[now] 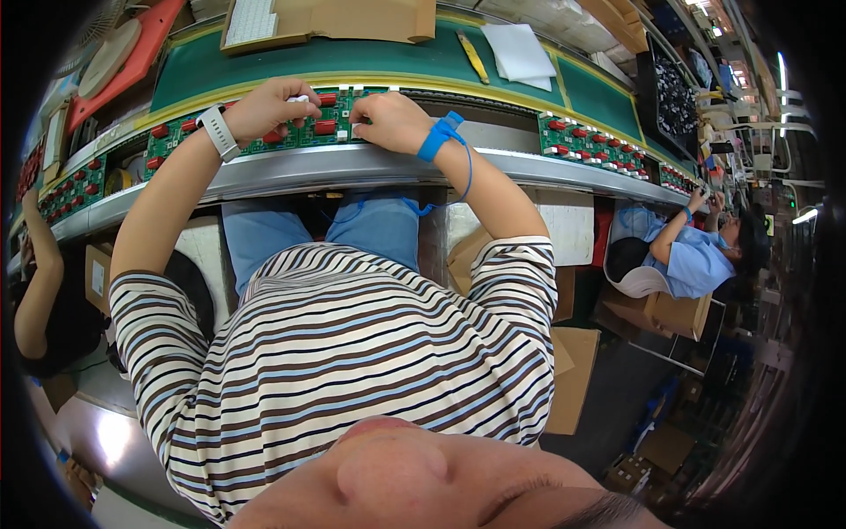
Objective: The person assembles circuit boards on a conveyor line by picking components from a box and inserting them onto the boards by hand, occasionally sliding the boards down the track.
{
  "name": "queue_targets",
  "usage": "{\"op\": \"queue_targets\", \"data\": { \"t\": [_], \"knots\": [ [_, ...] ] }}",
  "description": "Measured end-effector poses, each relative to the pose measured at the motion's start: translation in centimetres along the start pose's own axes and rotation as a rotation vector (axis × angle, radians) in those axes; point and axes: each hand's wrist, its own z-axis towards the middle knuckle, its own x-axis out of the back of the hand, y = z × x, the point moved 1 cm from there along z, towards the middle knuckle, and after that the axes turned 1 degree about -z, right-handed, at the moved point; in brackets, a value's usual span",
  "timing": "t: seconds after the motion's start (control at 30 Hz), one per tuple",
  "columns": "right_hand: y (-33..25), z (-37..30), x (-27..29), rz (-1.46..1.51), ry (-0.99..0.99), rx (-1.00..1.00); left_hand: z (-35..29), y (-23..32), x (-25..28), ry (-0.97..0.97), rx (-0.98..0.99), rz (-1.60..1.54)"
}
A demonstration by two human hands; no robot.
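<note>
Green circuit boards with red block-shaped components and small white parts lie in a line along the metal-edged track in front of me. Over the boards, my left hand is closed in a pinch, with small white parts showing at its fingertips. My right hand is at the right end of the nearest board, fingers curled down against it. Whatever its fingertips may hold is hidden. A pale watch is on my left wrist, and a blue corded strap circles the right one.
Further right along the track sit more populated boards. Behind, on the green surface, are a cardboard tray with white pieces, a yellow cutter knife and white sheets. Co-workers sit at right and left.
</note>
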Motion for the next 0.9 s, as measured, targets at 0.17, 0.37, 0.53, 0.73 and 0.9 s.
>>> {"op": "queue_targets", "data": {
  "t": [0.17, 0.37, 0.53, 0.73, 0.9],
  "knots": [
    [-0.1, 0.1, 0.1, -0.009, 0.002, 0.003, -0.4, -1.0, 0.2, -0.004, -0.014, -0.075],
    [0.1, 0.0, 0.1, -0.002, -0.021, -0.007, -0.8, 0.0, -0.3, 0.043, -0.064, 0.316],
    [0.1, -0.1, 0.3, 0.005, -0.021, 0.017, -0.6, -1.2, -0.9, 0.225, -0.445, 0.649],
    [0.5, -0.1, 0.0, -0.003, 0.005, 0.043, -0.8, -0.8, -1.5, 0.201, -0.306, 0.817],
    [-0.2, -0.5, 0.5, -0.002, -0.018, 0.056, -0.8, -0.9, -1.7, 0.187, -0.272, 0.865]
  ]
}}
